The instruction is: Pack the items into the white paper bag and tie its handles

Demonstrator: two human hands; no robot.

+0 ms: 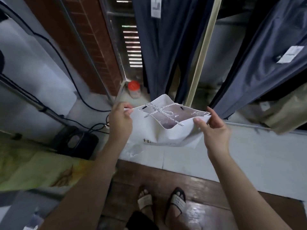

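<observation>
- Looks down on a white paper bag (166,135), held in the air between two bare hands, above a pale ledge (249,155) and a dark wooden floor (166,176).
- Pinches the left end of the bag's rim with the left hand (120,120), thumb and fingers curled onto the paper.
- Grips the right end with the right hand (214,130), thumb on the near face, fingers curled behind.
- Shows the mouth pulled wide and shallow; inside, something glossy and clear-wrapped, too vague to name.
- Has twisted cord handles (157,109) across the mouth, already knotted at the middle, loose ends trailing.
- Suggests packing and tying are both done; probably only a check of the knot, or setting the bag down, is left.
- Takes in a red-lidded jar (134,89) beyond the bag, dark curtains (166,47) behind, and sandalled feet (177,201) below.
</observation>
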